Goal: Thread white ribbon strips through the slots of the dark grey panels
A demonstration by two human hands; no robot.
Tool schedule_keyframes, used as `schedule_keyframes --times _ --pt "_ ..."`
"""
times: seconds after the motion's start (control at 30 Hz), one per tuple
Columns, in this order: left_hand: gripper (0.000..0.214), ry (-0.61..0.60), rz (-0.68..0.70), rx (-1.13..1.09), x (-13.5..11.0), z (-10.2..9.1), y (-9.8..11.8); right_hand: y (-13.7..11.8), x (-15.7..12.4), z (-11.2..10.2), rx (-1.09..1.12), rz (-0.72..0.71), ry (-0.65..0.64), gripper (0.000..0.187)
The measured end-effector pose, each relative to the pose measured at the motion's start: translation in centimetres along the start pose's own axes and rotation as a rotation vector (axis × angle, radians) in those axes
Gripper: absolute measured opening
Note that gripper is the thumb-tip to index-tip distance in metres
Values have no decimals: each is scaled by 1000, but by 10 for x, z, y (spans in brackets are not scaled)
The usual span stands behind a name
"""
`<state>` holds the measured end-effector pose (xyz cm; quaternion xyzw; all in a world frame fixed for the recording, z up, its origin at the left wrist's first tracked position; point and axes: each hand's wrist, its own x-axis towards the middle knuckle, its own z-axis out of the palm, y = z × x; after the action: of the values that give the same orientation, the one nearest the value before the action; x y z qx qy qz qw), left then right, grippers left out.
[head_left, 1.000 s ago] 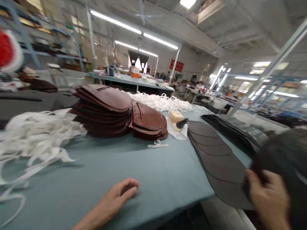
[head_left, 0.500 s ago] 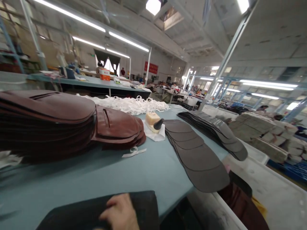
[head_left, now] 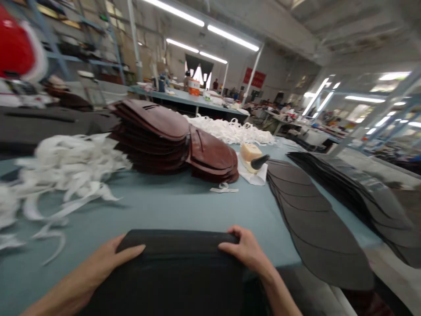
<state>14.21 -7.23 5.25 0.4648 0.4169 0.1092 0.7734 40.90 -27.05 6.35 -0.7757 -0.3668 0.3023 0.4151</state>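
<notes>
A black flat panel [head_left: 180, 272], smooth like leather or board, lies at the near edge of the blue-green table. My left hand [head_left: 112, 259] grips its far left corner, thumb on top and fingers curled beneath. At the far right corner my right hand [head_left: 245, 248] pinches the edge in the same manner. The panel's near end runs out of view. Beyond it sit stacks of brown leather pieces with slits [head_left: 158, 127] and a short white strip [head_left: 224, 188].
Overlapping dark grey rounded panels [head_left: 315, 215] fan along the right side, near another dark stack [head_left: 355, 193]. A yellowish block-shaped container with a black nozzle [head_left: 251, 153] stands on white paper. White straps [head_left: 72, 162] heap at left and more white straps [head_left: 230, 129] behind.
The view has swung left, bringing the left heap of straps into sight. Earlier one hand lay on the black panel; now both hands hold its far corners.
</notes>
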Motion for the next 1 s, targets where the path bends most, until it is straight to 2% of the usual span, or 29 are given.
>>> schedule_keyframes --times 0.03,0.1,0.17,0.3,0.53,0.63,0.77,0.9,0.93,1.0 --pt "55 -7 -33 -20 -3 -2 0 1 0 -6 174 61 -83 40" --pt "52 -22 -6 -90 -8 -5 0 2 -2 -10 481 148 -181 43" --pt "48 -25 22 -157 -11 -6 -1 0 -5 -6 641 190 -243 43" --pt "44 -35 -7 -233 -18 -9 -6 -7 -8 7 739 197 -284 39" --pt "49 14 -107 -314 -32 -8 -1 -2 -2 14 901 220 -361 39" --pt "42 25 -82 -369 -38 0 1 4 -2 18 962 228 -380 35" --pt "24 -21 -5 -467 -42 3 0 11 -4 21 1001 244 -387 34" --pt "21 -155 44 -468 -43 -15 -6 21 -14 21 1035 305 -414 39" --pt "24 -155 38 -442 -44 -21 -8 23 -17 21 1037 323 -435 39" --pt "29 -56 31 -382 -46 -33 -11 24 -23 22 1050 328 -466 37"
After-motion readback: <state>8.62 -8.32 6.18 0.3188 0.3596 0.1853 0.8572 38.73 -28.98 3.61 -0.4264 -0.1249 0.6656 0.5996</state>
